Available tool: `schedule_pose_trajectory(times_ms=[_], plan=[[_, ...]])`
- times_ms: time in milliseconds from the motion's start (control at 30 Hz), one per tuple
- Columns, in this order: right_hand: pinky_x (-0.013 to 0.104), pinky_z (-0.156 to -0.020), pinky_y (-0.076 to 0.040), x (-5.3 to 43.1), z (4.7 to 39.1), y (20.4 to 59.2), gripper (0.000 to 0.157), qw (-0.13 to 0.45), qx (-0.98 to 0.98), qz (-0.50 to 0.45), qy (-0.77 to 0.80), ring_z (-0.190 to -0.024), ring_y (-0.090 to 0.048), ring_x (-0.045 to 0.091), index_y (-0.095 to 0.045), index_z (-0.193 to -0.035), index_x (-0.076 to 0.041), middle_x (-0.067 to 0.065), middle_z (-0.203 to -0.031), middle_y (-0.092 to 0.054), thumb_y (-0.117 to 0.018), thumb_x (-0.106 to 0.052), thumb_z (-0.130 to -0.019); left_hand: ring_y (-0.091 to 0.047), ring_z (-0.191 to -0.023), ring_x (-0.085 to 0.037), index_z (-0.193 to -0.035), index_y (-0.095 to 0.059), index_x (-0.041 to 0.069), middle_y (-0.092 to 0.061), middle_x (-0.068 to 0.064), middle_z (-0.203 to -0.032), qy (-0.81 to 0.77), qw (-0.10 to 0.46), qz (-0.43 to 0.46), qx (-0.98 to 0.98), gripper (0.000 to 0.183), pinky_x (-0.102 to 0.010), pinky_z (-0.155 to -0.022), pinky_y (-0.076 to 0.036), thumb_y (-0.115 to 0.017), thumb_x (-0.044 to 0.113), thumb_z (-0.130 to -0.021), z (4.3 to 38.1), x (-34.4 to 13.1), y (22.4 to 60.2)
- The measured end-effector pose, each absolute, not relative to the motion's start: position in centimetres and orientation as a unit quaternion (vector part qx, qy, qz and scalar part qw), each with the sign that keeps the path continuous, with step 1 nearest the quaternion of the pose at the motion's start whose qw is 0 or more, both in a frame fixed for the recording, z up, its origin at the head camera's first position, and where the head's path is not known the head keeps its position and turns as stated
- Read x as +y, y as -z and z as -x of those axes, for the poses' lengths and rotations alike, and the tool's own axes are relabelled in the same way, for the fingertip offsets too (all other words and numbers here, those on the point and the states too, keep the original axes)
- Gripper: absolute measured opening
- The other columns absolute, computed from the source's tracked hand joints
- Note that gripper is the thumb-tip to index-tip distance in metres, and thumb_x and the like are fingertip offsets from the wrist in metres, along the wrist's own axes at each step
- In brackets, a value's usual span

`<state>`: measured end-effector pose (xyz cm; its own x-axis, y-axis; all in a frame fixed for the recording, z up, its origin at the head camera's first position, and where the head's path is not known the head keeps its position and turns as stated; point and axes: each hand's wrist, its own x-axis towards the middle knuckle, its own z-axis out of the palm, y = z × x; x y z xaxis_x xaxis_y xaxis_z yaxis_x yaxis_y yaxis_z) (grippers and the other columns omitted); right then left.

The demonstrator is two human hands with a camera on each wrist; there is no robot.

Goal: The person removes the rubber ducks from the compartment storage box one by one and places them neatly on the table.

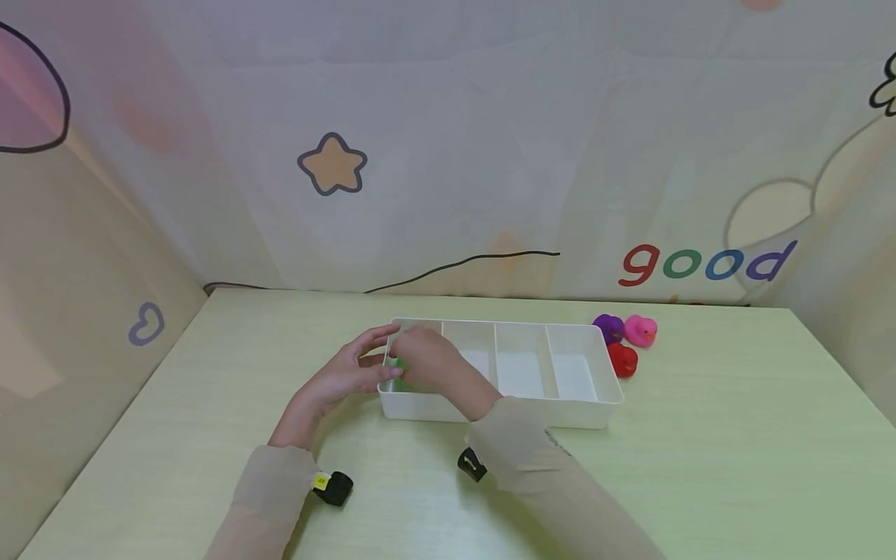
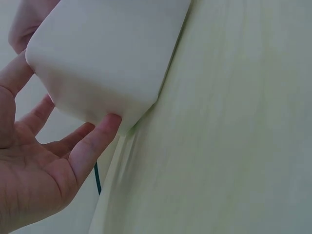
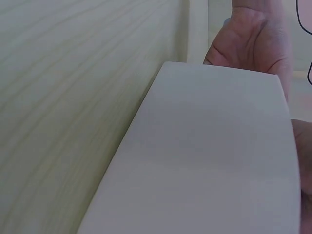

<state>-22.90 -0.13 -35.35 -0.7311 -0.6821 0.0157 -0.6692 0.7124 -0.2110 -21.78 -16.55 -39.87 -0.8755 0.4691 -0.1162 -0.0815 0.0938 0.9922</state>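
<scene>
A long white divided box [image 1: 570, 414] stands on the table, its open compartments in a row. My left hand [image 1: 344, 372] holds its left end; the thumb reaches over the rim. In the left wrist view, the fingers of the left hand [image 2: 44, 161] touch the outside of the end wall. Reaching down into the leftmost compartment, my right hand [image 1: 428, 358] has curled fingers around a small green toy [image 1: 402, 383], mostly covered by the hand. Its fingertips are hidden. The right wrist view shows the box's long outer wall [image 3: 204, 146].
Just beyond the box's right end sit a purple rubber duck [image 1: 609, 328], a pink rubber duck [image 1: 640, 331] and a red rubber duck [image 1: 623, 360]. The pale table [image 1: 728, 435] backs onto a printed cloth wall [image 1: 448, 155], with further cloth at both sides.
</scene>
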Motion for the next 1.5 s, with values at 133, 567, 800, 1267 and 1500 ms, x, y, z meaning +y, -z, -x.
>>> schedule_pose_trajectory(times_ms=[133, 567, 800, 1267, 1500], plan=[[0.017, -0.052, -0.030, -0.5, 22.8, 35.3, 0.013, 0.031, 0.929, 0.361, 0.078, -0.056, -0.036, 0.009, -0.062, -0.069, -0.008, -0.005, -0.056, -0.043, -0.065, 0.002, -0.076, -0.033, -0.129, -0.031, -0.142, -0.030, 0.022, -0.021, -0.009, -0.145, -0.664, 0.207, -0.138, 0.705, 0.070, -0.043, -0.087, -0.045, -0.067, 0.013, -0.083, 21.7, -16.6, 40.0], [0.018, -0.053, -0.035, -0.5, 22.9, 35.0, 0.011, 0.040, 0.932, 0.349, 0.087, -0.056, -0.039, 0.009, -0.061, -0.070, -0.009, -0.005, -0.058, -0.046, -0.067, -0.003, -0.078, -0.031, -0.130, -0.032, -0.141, -0.031, 0.025, -0.021, -0.008, -0.145, -0.655, 0.204, -0.138, 0.714, 0.068, -0.044, -0.089, -0.044, -0.067, 0.015, -0.084, 21.8, -16.6, 39.8], [0.022, -0.059, -0.037, 0.6, 22.8, 33.7, 0.020, 0.026, 0.916, 0.372, 0.146, -0.054, -0.032, 0.010, -0.057, -0.062, -0.010, -0.006, -0.052, -0.032, -0.064, 0.004, -0.073, -0.032, -0.129, -0.031, -0.140, -0.032, 0.026, -0.021, -0.007, -0.145, -0.655, 0.204, -0.132, 0.715, 0.068, -0.040, -0.086, -0.046, -0.068, 0.017, -0.083, 21.7, -16.8, 40.0], [0.016, -0.055, -0.033, 3.9, 21.9, 32.7, 0.029, -0.011, 0.898, 0.364, 0.248, -0.056, -0.037, 0.010, -0.066, -0.103, 0.004, 0.003, -0.072, -0.059, -0.066, 0.002, -0.074, -0.033, -0.129, -0.032, -0.141, -0.031, 0.026, -0.020, -0.009, -0.145, -0.645, 0.206, -0.121, 0.726, 0.070, -0.042, -0.087, -0.046, -0.069, 0.020, -0.082, 21.9, -16.5, 40.0], [0.024, -0.071, -0.050, 5.5, 21.6, 32.3, 0.029, -0.050, 0.883, 0.356, 0.302, -0.080, -0.061, 0.017, -0.066, -0.102, 0.005, 0.011, -0.095, -0.068, -0.069, 0.001, -0.073, -0.034, -0.128, -0.033, -0.141, -0.031, 0.024, -0.020, -0.010, -0.145, -0.649, 0.204, -0.122, 0.723, 0.071, -0.042, -0.086, -0.047, -0.069, 0.018, -0.082, 21.7, -16.4, 39.7]])
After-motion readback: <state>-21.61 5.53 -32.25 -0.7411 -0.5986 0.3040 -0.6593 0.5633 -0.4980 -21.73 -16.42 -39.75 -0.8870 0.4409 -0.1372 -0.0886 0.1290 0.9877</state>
